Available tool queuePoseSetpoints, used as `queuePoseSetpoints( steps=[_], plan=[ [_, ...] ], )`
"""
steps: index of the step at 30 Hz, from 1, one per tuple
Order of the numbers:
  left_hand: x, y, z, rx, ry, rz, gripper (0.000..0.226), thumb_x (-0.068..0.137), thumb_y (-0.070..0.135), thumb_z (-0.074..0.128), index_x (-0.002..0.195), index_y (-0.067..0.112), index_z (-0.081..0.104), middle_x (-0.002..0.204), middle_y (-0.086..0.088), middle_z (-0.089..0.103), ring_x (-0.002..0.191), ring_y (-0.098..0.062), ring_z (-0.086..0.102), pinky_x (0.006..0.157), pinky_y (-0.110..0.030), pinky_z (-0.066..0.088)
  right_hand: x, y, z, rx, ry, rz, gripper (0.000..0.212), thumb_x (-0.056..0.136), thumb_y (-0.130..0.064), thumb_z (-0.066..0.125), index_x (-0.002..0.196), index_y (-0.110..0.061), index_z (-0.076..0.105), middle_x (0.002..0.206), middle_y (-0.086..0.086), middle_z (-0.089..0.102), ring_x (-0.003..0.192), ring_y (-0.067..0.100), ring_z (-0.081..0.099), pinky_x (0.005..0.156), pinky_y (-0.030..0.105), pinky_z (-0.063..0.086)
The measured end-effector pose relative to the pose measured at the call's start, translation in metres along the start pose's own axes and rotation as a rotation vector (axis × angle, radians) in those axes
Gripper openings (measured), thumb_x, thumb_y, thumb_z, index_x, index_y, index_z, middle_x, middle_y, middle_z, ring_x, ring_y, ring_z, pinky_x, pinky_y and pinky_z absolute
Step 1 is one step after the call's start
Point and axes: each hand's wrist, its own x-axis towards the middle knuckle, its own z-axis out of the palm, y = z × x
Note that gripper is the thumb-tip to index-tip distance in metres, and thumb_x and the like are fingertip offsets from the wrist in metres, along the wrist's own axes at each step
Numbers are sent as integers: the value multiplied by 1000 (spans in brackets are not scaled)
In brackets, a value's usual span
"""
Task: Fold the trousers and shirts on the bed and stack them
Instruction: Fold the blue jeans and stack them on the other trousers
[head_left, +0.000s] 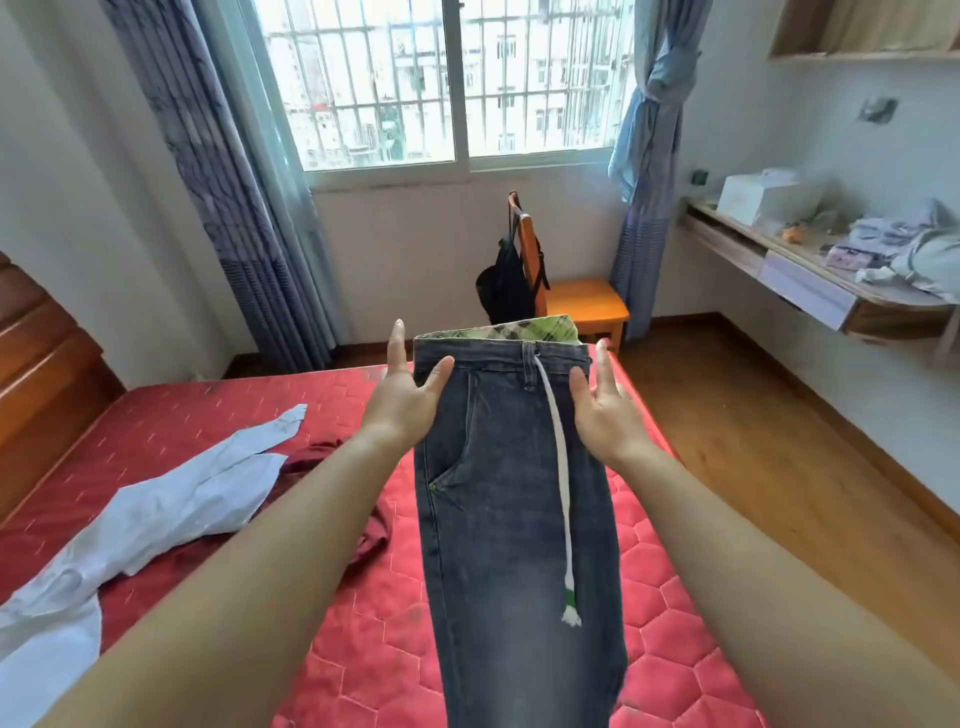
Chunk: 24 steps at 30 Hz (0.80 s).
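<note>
While both hands (402, 400) (605, 410) flank them, jeans (514, 519) lie flat.

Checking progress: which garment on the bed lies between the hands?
The grey jeans with the white drawstring; the white shirt and dark red garment lie left of them.

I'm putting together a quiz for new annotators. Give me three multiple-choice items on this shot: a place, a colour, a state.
1. Where does the pale shirt lie relative to the jeans? A) on top of them B) to their left C) to their right
2. What colour is the mattress? A) green B) white C) red
3. How are the left hand and right hand? A) both open B) both fists C) one open, one fist
Answers: 1 B, it sprawls left of the jeans; 2 C, red quilted hexagons; 3 A, both are spread and hold nothing.
</note>
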Motion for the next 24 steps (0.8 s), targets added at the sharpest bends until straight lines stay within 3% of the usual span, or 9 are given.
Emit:
queuePoseSetpoints(
  steps=[1, 3, 7, 11, 18, 24],
  plan=[
    [16, -16, 14, 139, -27, -83, 78, 89, 51, 50, 146, 38, -1, 139, -14, 42, 124, -31, 45, 97, -36, 36, 18, 21, 8, -101, -48, 52, 64, 97, -49, 29, 149, -30, -3, 155, 11, 17, 141, 29, 17, 110, 35, 17],
    [18, -61, 45, 324, -87, -138, 83, 87, 52, 51, 146, 37, -5, 135, -21, 43, 121, -36, 47, 95, -40, 38, 27, 69, 30, -172, -102, 80, 67, 97, -46, 35, 149, -24, -2, 154, 14, 16, 141, 27, 16, 111, 37, 17],
    [-45, -174, 108, 344, -272, -219, 80, 86, 48, 56, 148, 32, 8, 131, -16, 51, 122, -30, 48, 96, -37, 39, -25, 171, 84, -163, -226, 137, 64, 94, -37, 48, 147, -15, 20, 146, 11, 33, 133, 20, 32, 93, 22, 37],
    [-119, -274, 149, 386, -426, -403, 70, 88, 47, 55, 145, 20, 25, 133, -12, 51, 123, -24, 47, 97, -32, 37, -92, 267, 125, -265, -376, 312, 59, 93, -34, 53, 141, -7, 33, 138, 13, 44, 127, 22, 40, 103, 26, 27],
    [-205, -387, 208, 376, -535, -499, 42, 90, 39, 53, 127, 20, 47, 120, -3, 57, 113, -19, 52, 91, -30, 41, -197, 376, 172, -344, -460, 474, 49, 89, -27, 61, 131, -7, 47, 124, 10, 53, 114, 19, 50, 94, 20, 31],
    [-242, -450, 249, 323, -486, -514, 36, 88, 31, 57, 123, 23, 50, 117, -2, 53, 110, -19, 52, 87, -31, 41, -257, 439, 206, -407, -378, 594, 52, 85, -20, 67, 129, -3, 47, 126, 14, 49, 121, 27, 45, 103, 28, 28]
  ],
)
